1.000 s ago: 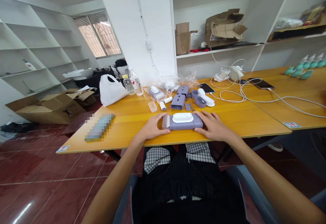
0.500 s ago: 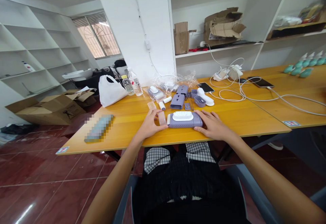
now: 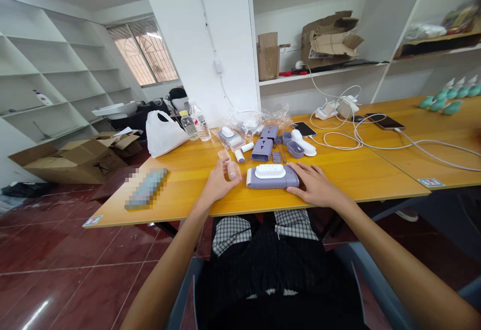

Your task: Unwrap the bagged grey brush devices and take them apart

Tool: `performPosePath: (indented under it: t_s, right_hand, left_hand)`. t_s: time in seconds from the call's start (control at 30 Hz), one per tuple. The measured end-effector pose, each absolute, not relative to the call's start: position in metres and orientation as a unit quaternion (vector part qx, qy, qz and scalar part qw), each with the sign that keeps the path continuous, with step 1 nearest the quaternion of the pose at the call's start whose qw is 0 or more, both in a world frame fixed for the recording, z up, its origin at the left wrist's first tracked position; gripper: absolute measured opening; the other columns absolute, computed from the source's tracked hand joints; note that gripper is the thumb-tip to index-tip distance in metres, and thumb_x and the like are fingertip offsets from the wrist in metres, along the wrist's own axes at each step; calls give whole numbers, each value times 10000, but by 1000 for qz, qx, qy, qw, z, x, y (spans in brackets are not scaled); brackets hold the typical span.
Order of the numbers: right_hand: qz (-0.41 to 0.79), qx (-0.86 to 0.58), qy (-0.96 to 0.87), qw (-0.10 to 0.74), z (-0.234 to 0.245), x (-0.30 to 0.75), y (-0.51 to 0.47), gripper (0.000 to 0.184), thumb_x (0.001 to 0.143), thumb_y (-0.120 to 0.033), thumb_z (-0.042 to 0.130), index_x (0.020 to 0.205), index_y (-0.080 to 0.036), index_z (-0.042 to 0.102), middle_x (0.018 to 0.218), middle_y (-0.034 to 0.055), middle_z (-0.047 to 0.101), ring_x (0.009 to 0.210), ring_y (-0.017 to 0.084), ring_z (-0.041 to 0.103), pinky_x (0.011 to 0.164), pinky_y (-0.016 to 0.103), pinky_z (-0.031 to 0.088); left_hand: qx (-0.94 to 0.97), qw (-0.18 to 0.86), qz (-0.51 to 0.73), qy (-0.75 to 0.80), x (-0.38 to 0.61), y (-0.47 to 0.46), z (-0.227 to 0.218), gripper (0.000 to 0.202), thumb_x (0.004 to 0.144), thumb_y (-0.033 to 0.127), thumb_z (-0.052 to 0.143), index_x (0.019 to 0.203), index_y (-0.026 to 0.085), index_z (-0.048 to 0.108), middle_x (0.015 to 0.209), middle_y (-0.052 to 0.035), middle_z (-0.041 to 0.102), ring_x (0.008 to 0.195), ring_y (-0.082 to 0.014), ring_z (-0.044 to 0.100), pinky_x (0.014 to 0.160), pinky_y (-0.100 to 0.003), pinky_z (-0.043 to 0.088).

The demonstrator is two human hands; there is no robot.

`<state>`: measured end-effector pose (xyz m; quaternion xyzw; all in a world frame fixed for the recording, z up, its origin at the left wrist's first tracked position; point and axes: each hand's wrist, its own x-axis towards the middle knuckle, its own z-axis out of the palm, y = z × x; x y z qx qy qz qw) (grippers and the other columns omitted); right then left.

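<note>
Well, from where I stand, the seated person's 2 forearms reach over a lap in black and checked cloth to the near edge of a yellow wooden table. The left hand is pinched narrow around a small clear plastic piece, holding it up off the tabletop just beside a lilac perforated housing with a white bristled top. The right hand lies against that housing's right end with its fingers spread; whether it grips or only rests, I cannot tell.

Just past the left fingertips sits a translucent pinkish tray. Farther on lie 2 small white cylinders and lilac plastic parts, with a crumpled clear plastic bag behind them. To the left stand a white carrier bag and 2 clear bottles. To the right, white cables trail past 2 phones towards a row of teal bottles. Torn cardboard sits on a white shelf beyond.
</note>
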<state>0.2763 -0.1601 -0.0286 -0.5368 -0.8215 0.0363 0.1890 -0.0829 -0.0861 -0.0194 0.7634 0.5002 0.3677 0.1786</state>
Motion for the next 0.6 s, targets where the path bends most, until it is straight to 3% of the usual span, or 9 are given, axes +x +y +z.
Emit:
performPosePath:
  t_s: [0.2,0.43,0.6]
  right_hand:
    - [35,-546,-818,176,-28,276,-160,765,1034,-626,468,1683,-251,316,1676,133,500,1548,415,429,1249,634,286]
    - [34,-545,-818,181,-29,276,-160,772,1030,-621,481,1694,-267,307,1685,124,489,1551,411,426,1257,634,280]
    - [34,-550,-816,175,-29,276,-160,770,1028,-623,482,1686,-256,322,1667,131,513,1553,405,426,1259,620,286]
  left_hand:
    - [771,133,319,534,-80,-92,-15,499,920,487,717,1300,215,543,1400,-179,682,1326,-358,662,1136,-550,518]
    - [774,66,284,562,-78,-93,-11,256,994,458,617,1071,214,617,1140,-128,748,1119,-326,722,1045,-510,553]
    - [817,-7,312,485,-75,-98,-11,389,984,305,619,1362,218,603,1516,-153,569,1427,-321,555,1206,-520,465]
